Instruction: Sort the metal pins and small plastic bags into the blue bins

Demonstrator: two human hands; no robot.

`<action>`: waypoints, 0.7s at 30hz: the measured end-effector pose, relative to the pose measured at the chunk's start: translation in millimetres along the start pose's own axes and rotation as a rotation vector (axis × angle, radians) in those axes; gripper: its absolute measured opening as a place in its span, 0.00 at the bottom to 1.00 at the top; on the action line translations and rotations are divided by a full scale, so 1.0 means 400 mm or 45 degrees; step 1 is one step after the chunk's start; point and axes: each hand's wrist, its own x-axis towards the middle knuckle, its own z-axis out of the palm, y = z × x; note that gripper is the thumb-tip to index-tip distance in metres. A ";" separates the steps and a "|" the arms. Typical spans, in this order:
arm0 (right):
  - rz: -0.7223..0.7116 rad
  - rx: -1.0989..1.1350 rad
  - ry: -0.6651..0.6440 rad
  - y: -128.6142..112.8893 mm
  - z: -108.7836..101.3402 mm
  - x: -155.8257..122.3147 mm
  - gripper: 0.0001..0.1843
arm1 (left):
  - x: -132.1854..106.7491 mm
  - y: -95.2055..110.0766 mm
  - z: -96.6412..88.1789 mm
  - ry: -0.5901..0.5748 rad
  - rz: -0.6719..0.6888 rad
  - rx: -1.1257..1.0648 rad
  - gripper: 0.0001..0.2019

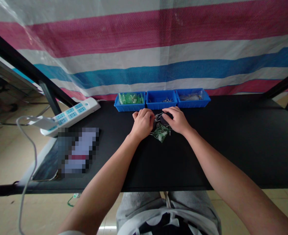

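Note:
A small heap of thin silvery metal pieces (158, 117), which look like screws or nails, lies on the black table between my hands. A small clear bag with green contents (161, 133) rests at the near side of the heap. My left hand (142, 123) is at the heap's left edge, its fingers curled down and closed; what they hold is hidden. My right hand (177, 120) reaches in from the right, thumb and fingers bent together at the pieces. Something dark shows under its thumb, too unclear to name.
Three blue bins stand behind my hands: the left bin (130, 107) with green bags, the middle bin (158, 105) with loose metal pieces, the right bin (193, 103) with clear bags. A power strip (91, 103) and a blurred-out phone-like object (81, 148) lie left.

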 end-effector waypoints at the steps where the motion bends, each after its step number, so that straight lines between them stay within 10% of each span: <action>1: -0.007 0.008 -0.009 -0.003 -0.001 0.000 0.14 | 0.000 0.000 0.000 0.017 -0.012 0.005 0.08; 21: 0.104 0.155 -0.006 -0.038 -0.016 -0.002 0.21 | -0.005 0.004 -0.004 -0.026 0.062 -0.090 0.09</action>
